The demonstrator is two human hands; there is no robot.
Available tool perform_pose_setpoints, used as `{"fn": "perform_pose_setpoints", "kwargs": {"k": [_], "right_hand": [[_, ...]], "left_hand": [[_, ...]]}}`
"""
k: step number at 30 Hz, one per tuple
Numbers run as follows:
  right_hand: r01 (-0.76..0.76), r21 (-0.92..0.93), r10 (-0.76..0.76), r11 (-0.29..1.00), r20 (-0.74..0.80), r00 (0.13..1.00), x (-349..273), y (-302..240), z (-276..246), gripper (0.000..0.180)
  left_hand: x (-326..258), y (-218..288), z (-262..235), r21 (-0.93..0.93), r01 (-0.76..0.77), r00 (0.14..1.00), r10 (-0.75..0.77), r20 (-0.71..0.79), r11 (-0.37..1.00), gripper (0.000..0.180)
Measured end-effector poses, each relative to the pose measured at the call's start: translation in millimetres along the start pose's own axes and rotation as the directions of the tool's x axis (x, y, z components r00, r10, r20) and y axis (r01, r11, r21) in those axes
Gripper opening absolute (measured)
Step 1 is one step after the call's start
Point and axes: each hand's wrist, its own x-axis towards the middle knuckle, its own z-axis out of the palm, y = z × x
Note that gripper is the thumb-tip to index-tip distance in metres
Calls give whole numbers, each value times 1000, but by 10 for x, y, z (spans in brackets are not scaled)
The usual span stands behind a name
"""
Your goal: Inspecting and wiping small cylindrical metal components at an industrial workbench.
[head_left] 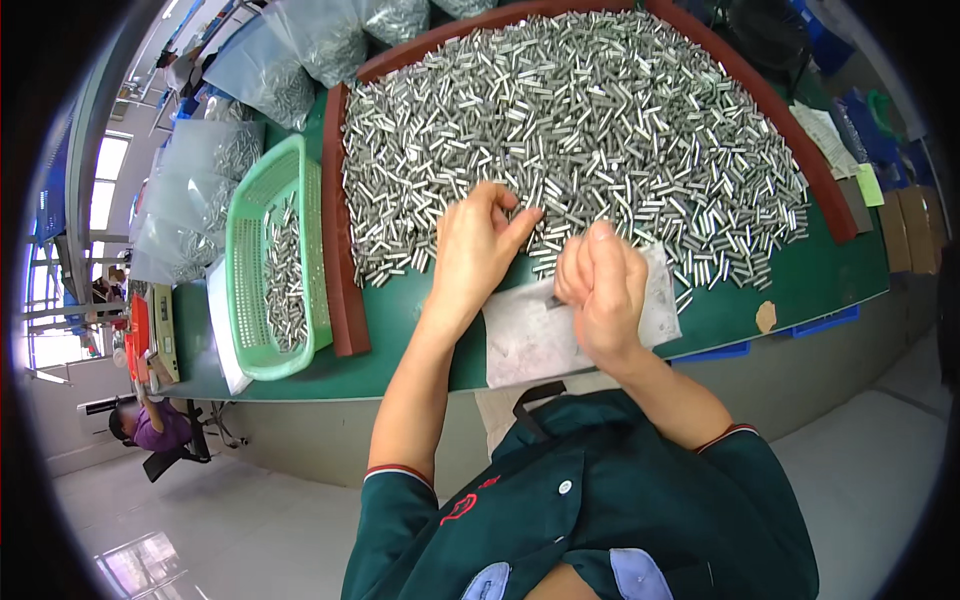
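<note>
A wide heap of short metal pins [580, 120] is spread over the green tabletop [405, 345]. At the heap's near edge is my left hand [470, 245], its fingers bent and its thumb held apart from them, the thumb tip near the pins. I see nothing between that thumb and the forefinger. My right hand [608, 295] is closed in a fist over a smudged white cloth [520, 345], thumb uppermost. A dark grey end, apparently a metal pin [553, 302], sticks out from its curled fingers. The rest of what it holds is hidden.
Dark red strips [345, 270] border the heap at the left, back and right. A light green basket [240, 300] with pins stands at the left. Bags of metal parts [275, 85] lie behind it. Far left, a person in purple [160, 428] sits near a scale [162, 335].
</note>
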Motion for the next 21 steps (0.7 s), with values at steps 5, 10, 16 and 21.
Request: {"fn": "perform_pose_setpoints", "kwargs": {"k": [5, 10, 16, 21], "right_hand": [[120, -116, -108, 986, 103, 989, -194, -37, -3, 37], [530, -370, -251, 763, 587, 770, -283, -271, -31, 25], [840, -493, -11, 227, 861, 508, -499, -154, 112, 28], [765, -641, 86, -60, 760, 644, -553, -273, -121, 24]], "left_hand": [[-90, -39, 35, -107, 10, 1000, -9, 4, 994, 18], [-94, -96, -38, -633, 174, 985, -124, 123, 754, 7], [201, -2, -218, -828, 291, 956, -109, 273, 480, 13], [260, -76, -109, -899, 209, 978, -68, 198, 385, 18]]}}
